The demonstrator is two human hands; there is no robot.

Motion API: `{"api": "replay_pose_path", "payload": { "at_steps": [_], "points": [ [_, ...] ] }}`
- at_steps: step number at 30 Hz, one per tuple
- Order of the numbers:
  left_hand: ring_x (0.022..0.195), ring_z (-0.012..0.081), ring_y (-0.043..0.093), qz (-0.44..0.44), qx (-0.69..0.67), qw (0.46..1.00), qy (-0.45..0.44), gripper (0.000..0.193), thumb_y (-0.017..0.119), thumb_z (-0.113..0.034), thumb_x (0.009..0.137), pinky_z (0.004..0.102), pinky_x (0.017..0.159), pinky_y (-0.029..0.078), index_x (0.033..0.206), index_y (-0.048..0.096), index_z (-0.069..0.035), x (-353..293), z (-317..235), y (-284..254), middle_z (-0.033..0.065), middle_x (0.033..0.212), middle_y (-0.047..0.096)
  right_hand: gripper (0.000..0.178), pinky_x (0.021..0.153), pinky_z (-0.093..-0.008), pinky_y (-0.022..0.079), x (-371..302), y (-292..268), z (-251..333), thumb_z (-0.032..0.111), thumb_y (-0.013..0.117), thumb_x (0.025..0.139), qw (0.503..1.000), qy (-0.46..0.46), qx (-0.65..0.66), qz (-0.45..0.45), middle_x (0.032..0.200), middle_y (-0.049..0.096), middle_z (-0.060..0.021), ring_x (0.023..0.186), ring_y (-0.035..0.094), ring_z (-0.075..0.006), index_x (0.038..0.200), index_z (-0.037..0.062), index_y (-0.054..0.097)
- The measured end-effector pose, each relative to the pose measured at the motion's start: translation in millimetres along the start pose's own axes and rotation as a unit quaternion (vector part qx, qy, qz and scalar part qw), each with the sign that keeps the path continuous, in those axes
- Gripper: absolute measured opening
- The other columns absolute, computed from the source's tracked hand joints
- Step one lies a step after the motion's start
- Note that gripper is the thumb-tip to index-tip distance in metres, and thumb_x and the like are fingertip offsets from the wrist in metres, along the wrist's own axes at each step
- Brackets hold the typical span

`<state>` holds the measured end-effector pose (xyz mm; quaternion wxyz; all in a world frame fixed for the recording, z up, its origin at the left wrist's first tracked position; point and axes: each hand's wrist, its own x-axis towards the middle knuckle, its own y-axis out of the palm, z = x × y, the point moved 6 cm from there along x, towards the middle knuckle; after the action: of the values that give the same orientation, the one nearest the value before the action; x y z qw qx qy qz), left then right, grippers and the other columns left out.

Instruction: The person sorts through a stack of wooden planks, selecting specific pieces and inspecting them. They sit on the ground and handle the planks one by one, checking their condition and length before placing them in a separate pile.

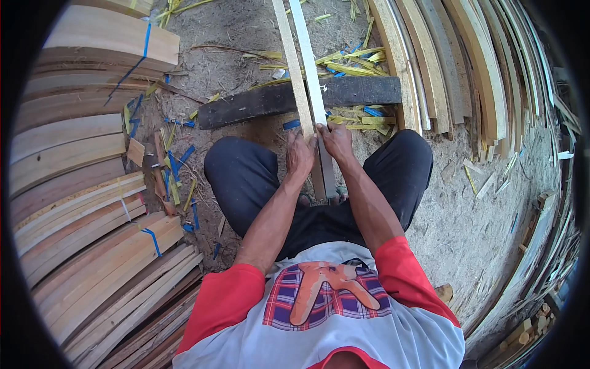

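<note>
Two long wooden strips stand side by side between my knees, running away from me over a dark timber block (258,104). My left hand (300,154) is closed around the near part of the left, browner strip (294,67). On the right, my right hand (336,142) grips the paler strip (309,64), its thumb near the top edge. The strips almost touch at my hands, and their near ends reach down between my feet. My palms and some of the fingers are hidden behind the wood.
Stacked planks (92,160) fill the left side, some bundled with blue straps (152,241). More long boards (455,61) lie at the far right. Yellow strips (353,66) and blue scraps are scattered over the sandy ground (455,227). Offcuts (534,326) are heaped at the lower right.
</note>
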<state>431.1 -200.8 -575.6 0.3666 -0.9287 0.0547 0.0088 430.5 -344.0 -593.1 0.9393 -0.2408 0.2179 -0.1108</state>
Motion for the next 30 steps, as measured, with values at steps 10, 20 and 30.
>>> {"api": "replay_pose_path", "payload": {
  "at_steps": [10,20,30],
  "points": [
    [0.118,0.041,0.053,0.023,-0.015,0.999,-0.041,0.061,0.055,-0.044,0.096,0.0453,0.096,0.044,0.133,0.048,0.004,-11.0,41.8,25.3,0.0296,0.131,0.051,0.033,0.06,-0.0397,0.047,-10.3,-5.4,14.1,0.037,0.066,0.089,0.999,0.01,0.033,-0.025,0.062,0.062,-0.0148,0.057,0.059,-0.0236,0.09,0.0043,0.071],
    [0.115,0.0248,0.056,0.095,-0.38,0.878,-0.274,0.078,0.066,-0.06,0.084,0.0371,0.097,0.044,0.137,0.049,-0.004,-10.3,48.6,54.6,0.0121,0.128,0.059,0.082,0.081,-0.0382,0.046,-6.2,40.6,-39.9,0.072,0.04,0.091,0.965,0.137,0.2,0.098,0.099,0.065,-0.0173,0.09,0.058,-0.0243,0.107,-0.0035,0.065],
    [0.119,0.0276,0.056,0.071,-0.316,0.919,-0.224,0.077,0.064,-0.061,0.085,0.0376,0.098,0.044,0.137,0.049,-0.005,41.8,41.1,38.6,0.0145,0.128,0.06,0.085,0.088,-0.0377,0.046,40.4,44.4,-16.0,0.072,0.045,0.089,0.971,0.139,0.182,0.071,0.106,0.065,-0.0195,0.099,0.059,-0.0245,0.117,-0.0054,0.063]
  ]
}}
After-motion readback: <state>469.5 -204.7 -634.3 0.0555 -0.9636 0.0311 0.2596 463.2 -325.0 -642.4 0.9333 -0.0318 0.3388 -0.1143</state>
